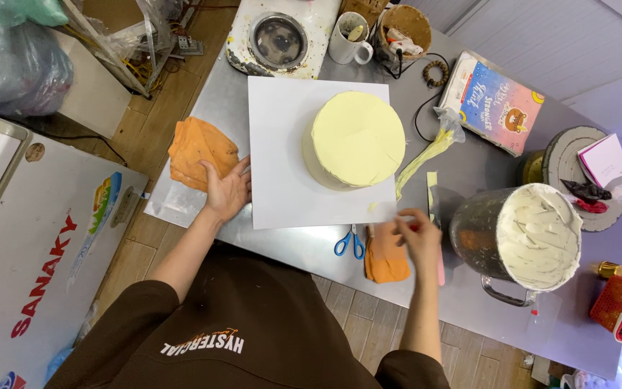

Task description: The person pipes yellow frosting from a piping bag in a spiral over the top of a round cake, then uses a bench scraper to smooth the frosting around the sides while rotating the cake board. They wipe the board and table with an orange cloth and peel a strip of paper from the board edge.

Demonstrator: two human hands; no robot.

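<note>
cake [358,138] on board [282,194], pot [516,238] right, scissors [350,243] in front

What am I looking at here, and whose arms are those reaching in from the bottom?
There is no machine: one camera worn on a person's head looks down at their own bare hands. The left hand rests flat at the edge of a white board carrying a pale yellow frosted cake, beside an orange cloth. The right hand is blurred, over a second orange cloth near blue-handled scissors; whether it grips anything is unclear. A pot of white cream stands on the metal table.
</note>
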